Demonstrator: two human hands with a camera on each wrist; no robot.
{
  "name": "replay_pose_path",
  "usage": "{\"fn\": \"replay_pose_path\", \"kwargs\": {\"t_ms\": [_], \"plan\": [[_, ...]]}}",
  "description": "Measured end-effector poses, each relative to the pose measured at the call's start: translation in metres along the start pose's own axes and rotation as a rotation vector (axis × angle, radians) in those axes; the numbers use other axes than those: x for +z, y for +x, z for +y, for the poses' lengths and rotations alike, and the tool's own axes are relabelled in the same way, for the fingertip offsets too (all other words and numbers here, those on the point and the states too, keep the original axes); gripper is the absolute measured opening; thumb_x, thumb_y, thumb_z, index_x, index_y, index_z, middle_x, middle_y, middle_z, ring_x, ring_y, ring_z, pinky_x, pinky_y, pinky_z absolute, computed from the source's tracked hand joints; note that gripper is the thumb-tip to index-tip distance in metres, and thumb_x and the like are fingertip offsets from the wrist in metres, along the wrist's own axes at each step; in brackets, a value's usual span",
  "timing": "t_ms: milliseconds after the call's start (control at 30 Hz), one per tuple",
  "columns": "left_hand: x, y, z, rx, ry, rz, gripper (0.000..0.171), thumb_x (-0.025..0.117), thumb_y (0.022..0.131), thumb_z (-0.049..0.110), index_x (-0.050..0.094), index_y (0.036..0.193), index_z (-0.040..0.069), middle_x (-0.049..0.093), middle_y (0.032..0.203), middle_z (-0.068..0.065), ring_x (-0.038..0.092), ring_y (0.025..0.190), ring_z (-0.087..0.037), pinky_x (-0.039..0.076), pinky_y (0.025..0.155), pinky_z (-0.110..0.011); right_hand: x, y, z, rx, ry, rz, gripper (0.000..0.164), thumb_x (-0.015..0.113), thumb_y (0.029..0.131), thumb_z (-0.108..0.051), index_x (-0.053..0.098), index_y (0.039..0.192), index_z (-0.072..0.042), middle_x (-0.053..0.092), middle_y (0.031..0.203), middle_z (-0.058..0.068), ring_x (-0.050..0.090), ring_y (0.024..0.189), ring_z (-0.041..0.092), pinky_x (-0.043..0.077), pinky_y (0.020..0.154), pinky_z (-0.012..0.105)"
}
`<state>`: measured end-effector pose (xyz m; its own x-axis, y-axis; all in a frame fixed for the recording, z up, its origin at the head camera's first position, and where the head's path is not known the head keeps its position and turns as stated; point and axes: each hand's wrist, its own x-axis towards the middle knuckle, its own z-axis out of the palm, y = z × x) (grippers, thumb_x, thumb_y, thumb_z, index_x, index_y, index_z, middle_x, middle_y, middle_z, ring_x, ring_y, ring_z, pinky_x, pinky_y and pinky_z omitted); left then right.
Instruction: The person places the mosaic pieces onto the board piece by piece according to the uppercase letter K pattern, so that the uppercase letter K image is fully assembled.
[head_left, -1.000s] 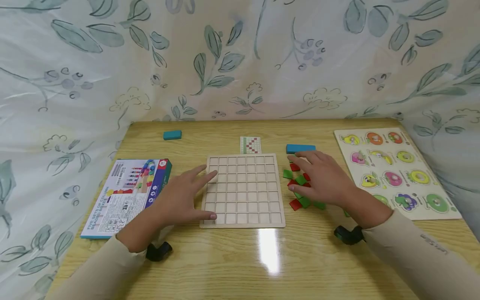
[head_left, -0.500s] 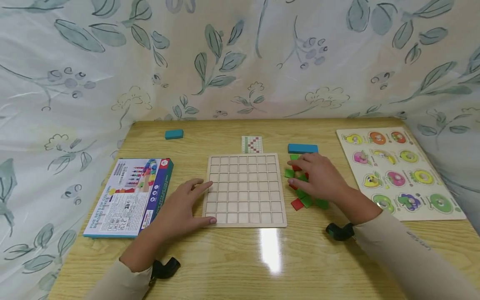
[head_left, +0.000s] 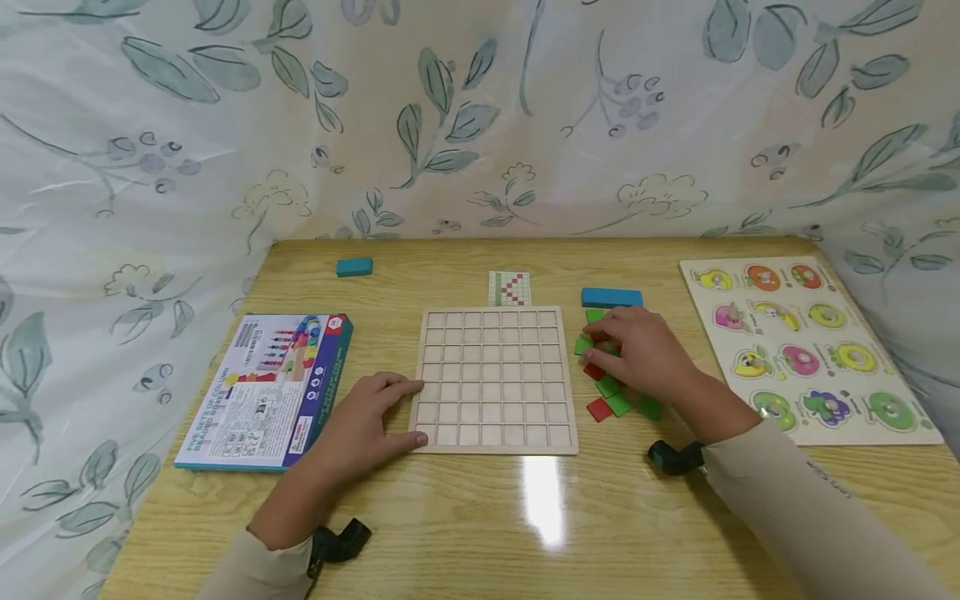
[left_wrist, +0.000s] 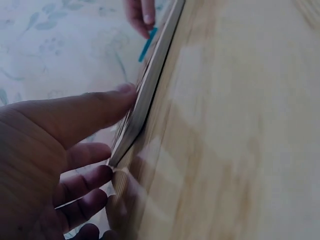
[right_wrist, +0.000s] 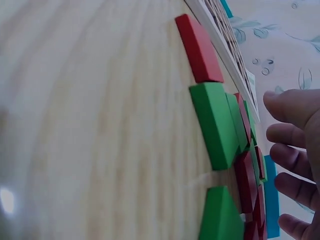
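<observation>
A pale wooden board [head_left: 492, 379] with a grid of square cells lies mid-table. My left hand [head_left: 367, 421] rests at its left edge, thumb at the near corner and fingertips along the side. The left wrist view shows the thumb [left_wrist: 107, 105] against the board's edge, with nothing gripped. To the right of the board my right hand [head_left: 637, 354] hovers over a loose cluster of red and green square tiles, such as a red tile [head_left: 599, 409] and a green tile [head_left: 583, 346]. In the right wrist view its fingers [right_wrist: 290, 159] are loosely bent, with no tile visible between them.
A small pattern card [head_left: 510, 288] touches the board's far edge. Two blue blocks stand behind, one left [head_left: 354, 267], one right [head_left: 612, 297]. At left lies a printed box [head_left: 262, 392]; at right, a fruit puzzle board [head_left: 806, 350]. A curtain hangs behind the table.
My left hand has drawn back from over the board to its left edge. My right hand has lowered toward the tiles, its fingers coming closer together. The view has shifted slightly.
</observation>
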<state>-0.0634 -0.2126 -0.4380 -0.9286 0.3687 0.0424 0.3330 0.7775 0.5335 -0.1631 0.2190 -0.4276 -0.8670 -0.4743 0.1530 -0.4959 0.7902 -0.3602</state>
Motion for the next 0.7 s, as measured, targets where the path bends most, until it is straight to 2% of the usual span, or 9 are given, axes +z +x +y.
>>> {"fn": "replay_pose_path", "kwargs": {"t_ms": [100,300,533,700], "plan": [[0.002,0.0,-0.004,0.022,0.003,0.012,0.072,0.093,0.083,0.038,0.067,0.146,0.015,0.062,0.137,-0.006,0.058,0.122,-0.029,0.049,0.099,-0.052,0.002,0.001,0.001,0.01,0.023,-0.002,0.029,0.084,0.095,-0.029,0.082,0.117,-0.011,0.071,0.105,0.005,0.062,0.105,0.031,0.046,0.093,0.057],[0.004,-0.001,-0.01,0.059,-0.026,0.034,0.074,0.095,0.081,0.036,0.068,0.147,0.014,0.064,0.132,-0.006,0.059,0.113,-0.025,0.05,0.092,-0.049,0.007,0.003,0.001,-0.003,0.0,-0.004,0.03,0.086,0.093,-0.031,0.083,0.115,-0.012,0.068,0.099,0.003,0.06,0.097,0.028,0.046,0.089,0.054],[0.004,-0.001,-0.014,0.056,-0.068,0.015,0.075,0.094,0.082,0.037,0.066,0.149,0.017,0.063,0.128,-0.002,0.054,0.103,-0.018,0.047,0.087,-0.044,0.008,0.006,-0.002,0.009,-0.025,-0.017,0.028,0.087,0.091,-0.028,0.082,0.113,-0.011,0.07,0.101,0.004,0.063,0.1,0.029,0.046,0.09,0.055],[0.005,-0.002,-0.014,0.06,-0.062,0.024,0.075,0.095,0.082,0.038,0.067,0.148,0.017,0.065,0.12,0.003,0.056,0.104,-0.017,0.048,0.087,-0.043,0.007,0.008,-0.004,0.017,-0.02,-0.029,0.026,0.087,0.091,-0.026,0.081,0.112,-0.011,0.069,0.1,0.004,0.063,0.101,0.031,0.045,0.09,0.057]]}}
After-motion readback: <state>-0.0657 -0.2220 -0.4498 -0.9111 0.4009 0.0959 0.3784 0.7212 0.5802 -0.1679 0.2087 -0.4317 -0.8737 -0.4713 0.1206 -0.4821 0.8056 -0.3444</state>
